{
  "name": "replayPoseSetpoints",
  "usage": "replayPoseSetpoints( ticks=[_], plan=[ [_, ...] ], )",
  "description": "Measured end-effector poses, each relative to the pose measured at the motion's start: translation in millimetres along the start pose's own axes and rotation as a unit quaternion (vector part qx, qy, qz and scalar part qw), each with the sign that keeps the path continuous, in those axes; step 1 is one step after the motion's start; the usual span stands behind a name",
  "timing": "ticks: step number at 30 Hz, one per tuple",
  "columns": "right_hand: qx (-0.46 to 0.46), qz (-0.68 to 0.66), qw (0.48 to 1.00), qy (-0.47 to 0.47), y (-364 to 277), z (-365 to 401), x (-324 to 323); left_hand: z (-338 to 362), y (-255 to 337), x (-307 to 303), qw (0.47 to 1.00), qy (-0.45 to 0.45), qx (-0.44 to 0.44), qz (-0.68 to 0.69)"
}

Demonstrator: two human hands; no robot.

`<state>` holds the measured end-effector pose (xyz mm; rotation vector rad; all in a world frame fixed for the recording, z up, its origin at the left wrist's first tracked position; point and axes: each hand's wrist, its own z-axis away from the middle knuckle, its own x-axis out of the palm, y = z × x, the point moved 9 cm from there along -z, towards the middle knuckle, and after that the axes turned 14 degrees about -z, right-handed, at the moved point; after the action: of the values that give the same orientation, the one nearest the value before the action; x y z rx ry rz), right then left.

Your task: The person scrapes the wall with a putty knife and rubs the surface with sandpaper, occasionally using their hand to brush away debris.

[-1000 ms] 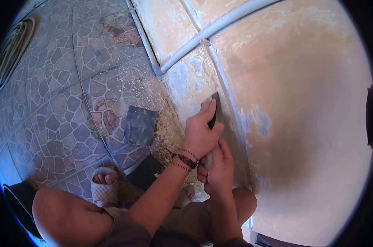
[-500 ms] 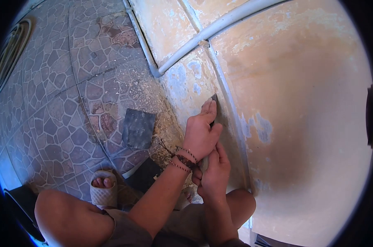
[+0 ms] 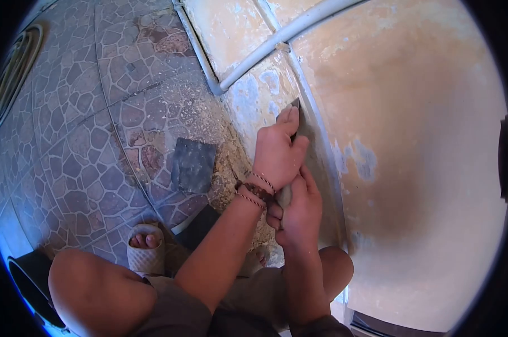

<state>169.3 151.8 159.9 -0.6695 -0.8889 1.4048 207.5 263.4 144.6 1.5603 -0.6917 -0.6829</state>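
Observation:
My left hand (image 3: 279,149), with braided bracelets at its wrist, is closed with its fingers pressed along a dark scraper (image 3: 297,103), whose pointed end shows beyond the fingertips. The scraper lies against the lower wall strip (image 3: 254,115), beside a raised ledge. Just below and behind, my right hand (image 3: 300,210) is closed around a greyish end that looks like the scraper's handle, close to my left wrist. Most of the tool is hidden by my hands. Pale patches show on the wall where the paint is worn off.
Dark square sheets, one whole (image 3: 193,165) and one partly under my left forearm (image 3: 197,227), lie on the stone-patterned floor (image 3: 80,151). Paint flakes (image 3: 223,168) line the wall's foot. A pipe (image 3: 282,36) crosses the wall. A coiled hose (image 3: 18,67) and a black bucket (image 3: 32,286) are at left.
Both hands and the scraper have slid a short way up along the wall strip, towards the pipe. The camera view has shifted slightly. The grip looks the same.

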Motion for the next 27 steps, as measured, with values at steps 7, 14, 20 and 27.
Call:
replayPoseSetpoints(
  ticks=[7, 14, 20, 27],
  plan=[
    [-0.014, 0.035, 0.999, -0.003, -6.3, -16.0, -3.8, -10.4, -0.1, -0.8, 0.997, -0.031, -0.053, -0.043],
    [-0.015, 0.032, 0.999, -0.011, -5.8, -14.9, 3.4, -4.8, 1.8, 0.5, 0.997, 0.016, -0.011, -0.074],
    [-0.017, 0.053, 0.998, -0.011, -0.9, -12.7, 2.3, -13.1, -1.6, -10.2, 0.996, 0.059, 0.029, -0.062],
    [0.015, 0.019, 1.000, 0.011, 4.0, -12.3, 7.5, -20.4, -3.4, -14.4, 0.997, 0.029, 0.008, -0.075]
  ],
)
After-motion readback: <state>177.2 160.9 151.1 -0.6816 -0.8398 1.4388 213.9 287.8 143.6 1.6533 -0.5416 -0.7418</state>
